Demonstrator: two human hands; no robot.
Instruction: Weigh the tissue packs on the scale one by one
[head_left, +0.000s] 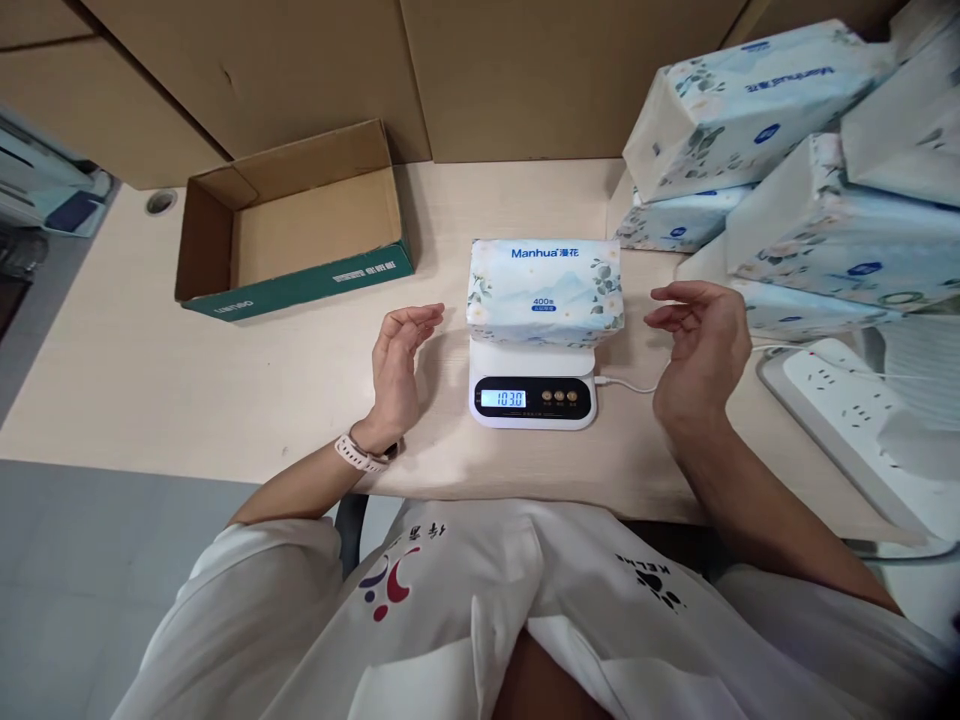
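A pack of tissues with a pale blue floral print rests on a white digital scale, hiding most of its platform. The scale's lit display appears to read 103.0. To the left of the pack, my left hand hovers with its palm turned inward and its fingers extended, touching nothing. On the other side, my right hand is held likewise, fingers stretched loosely toward the pack with a gap between. Neither hand holds anything.
An open green cardboard box stands at the left back of the table. Several more tissue packs are piled at the right. A white power strip lies below them, and a thin white cable joins the scale's right side.
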